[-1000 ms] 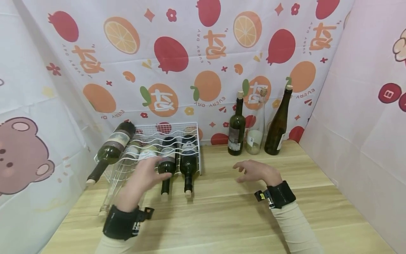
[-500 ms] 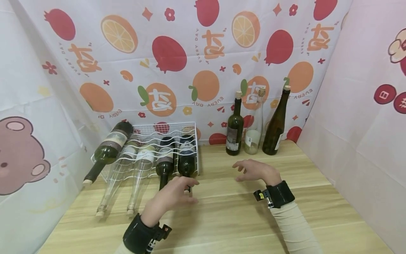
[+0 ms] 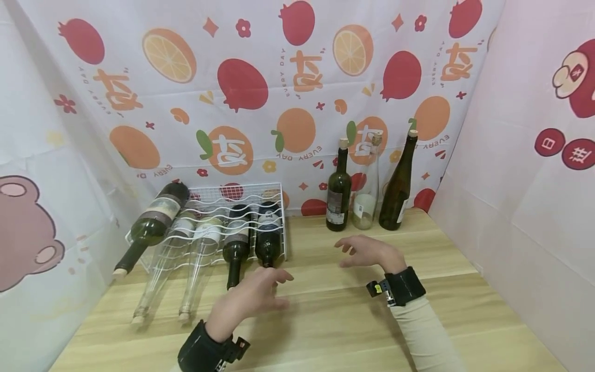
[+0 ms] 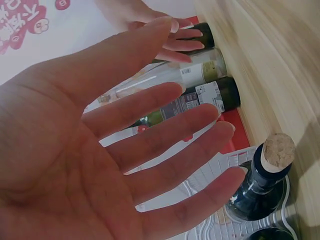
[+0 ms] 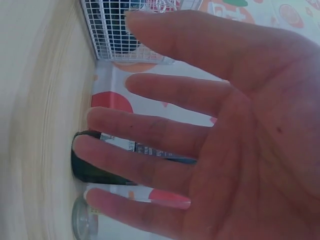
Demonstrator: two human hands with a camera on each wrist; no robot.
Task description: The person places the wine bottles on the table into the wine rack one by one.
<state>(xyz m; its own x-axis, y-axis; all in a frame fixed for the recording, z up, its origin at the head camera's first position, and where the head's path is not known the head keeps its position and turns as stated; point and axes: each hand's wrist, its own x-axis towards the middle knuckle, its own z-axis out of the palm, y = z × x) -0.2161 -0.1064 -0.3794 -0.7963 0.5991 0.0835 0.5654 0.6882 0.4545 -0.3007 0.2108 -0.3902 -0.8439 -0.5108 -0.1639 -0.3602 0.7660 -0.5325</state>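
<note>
My left hand hovers over the table in front of the rack, fingers spread and holding nothing. In the head view it overlaps the neck of the rightmost dark wine bottle in the rack; that bottle's cork shows in the left wrist view. My right hand is held above the table with relaxed, parted fingers and nothing in them. Behind it stand a green wine bottle, a clear bottle and a tall brown bottle, all corked and upright.
A white wire rack at the left bears several lying bottles, necks toward me. Two are clear bottles reaching past its front. One dark bottle lies tilted over its left side. Printed cloth walls off the wooden table.
My left hand has moved from over the rack rightward and toward me, uncovering the clear bottles. The right hand stays nearly still. The head view has shifted slightly.
</note>
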